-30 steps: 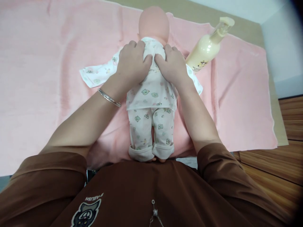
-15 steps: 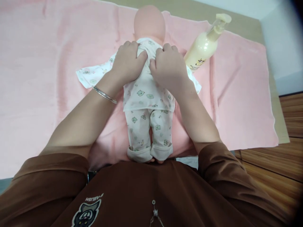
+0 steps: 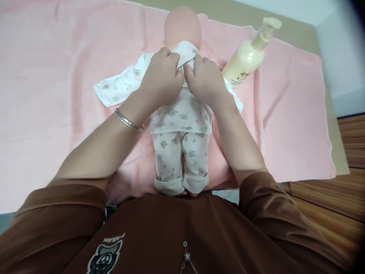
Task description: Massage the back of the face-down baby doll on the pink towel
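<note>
A baby doll (image 3: pixel 182 26) lies with its smooth head away from me and its feet at my body. It wears a white printed shirt (image 3: pixel 182 118) and matching trousers (image 3: pixel 195 152) with folded cuffs. At the doll's upper back, my left hand (image 3: pixel 164 76) is closed on the shirt cloth left of the middle. My right hand (image 3: pixel 205 80) pinches the cloth just right of it. Between the two hands the fabric is bunched and lifted towards the head. One sleeve (image 3: pixel 119 85) spreads flat to the left; the other is partly hidden behind my right forearm.
A pale yellow pump bottle (image 3: pixel 246 57) lies tilted right of the doll, near the right sleeve. Beneath everything is a pink cloth (image 3: pixel 293 114) on a light table (image 3: pixel 340 152). Wooden planks (image 3: pixel 353 190) show beyond the table's right edge.
Both hands have drawn closer together, pulling the shirt cloth up at the neck so it covers the lower head. The left sleeve shows more fully. The bottle stays put.
</note>
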`<state>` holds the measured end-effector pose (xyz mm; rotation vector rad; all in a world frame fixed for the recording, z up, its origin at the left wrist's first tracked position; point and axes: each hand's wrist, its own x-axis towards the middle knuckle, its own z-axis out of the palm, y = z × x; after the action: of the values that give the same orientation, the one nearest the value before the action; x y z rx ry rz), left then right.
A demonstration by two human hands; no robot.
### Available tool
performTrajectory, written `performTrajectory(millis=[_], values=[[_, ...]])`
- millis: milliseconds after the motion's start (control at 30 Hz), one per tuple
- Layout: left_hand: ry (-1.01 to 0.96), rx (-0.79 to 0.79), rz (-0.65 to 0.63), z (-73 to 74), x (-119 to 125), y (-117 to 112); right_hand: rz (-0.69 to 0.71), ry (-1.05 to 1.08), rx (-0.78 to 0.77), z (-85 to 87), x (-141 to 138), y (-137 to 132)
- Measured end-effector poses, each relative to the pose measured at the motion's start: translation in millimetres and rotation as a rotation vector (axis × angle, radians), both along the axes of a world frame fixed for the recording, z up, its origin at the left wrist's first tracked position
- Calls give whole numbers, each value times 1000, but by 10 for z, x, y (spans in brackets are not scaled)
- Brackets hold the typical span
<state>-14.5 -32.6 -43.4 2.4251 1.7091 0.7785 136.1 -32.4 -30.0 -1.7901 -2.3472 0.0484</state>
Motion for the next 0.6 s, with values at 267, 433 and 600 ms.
performTrajectory(millis=[267,433,600], values=[[-69,-95,117,-219,-58,244,49,77,70,96,-218,-234],[39,-9,61,-157,-5,56,48,208,141,-136,-65,99],[53,48,-11,-128,54,9,15,241,35,-165,2,149]])
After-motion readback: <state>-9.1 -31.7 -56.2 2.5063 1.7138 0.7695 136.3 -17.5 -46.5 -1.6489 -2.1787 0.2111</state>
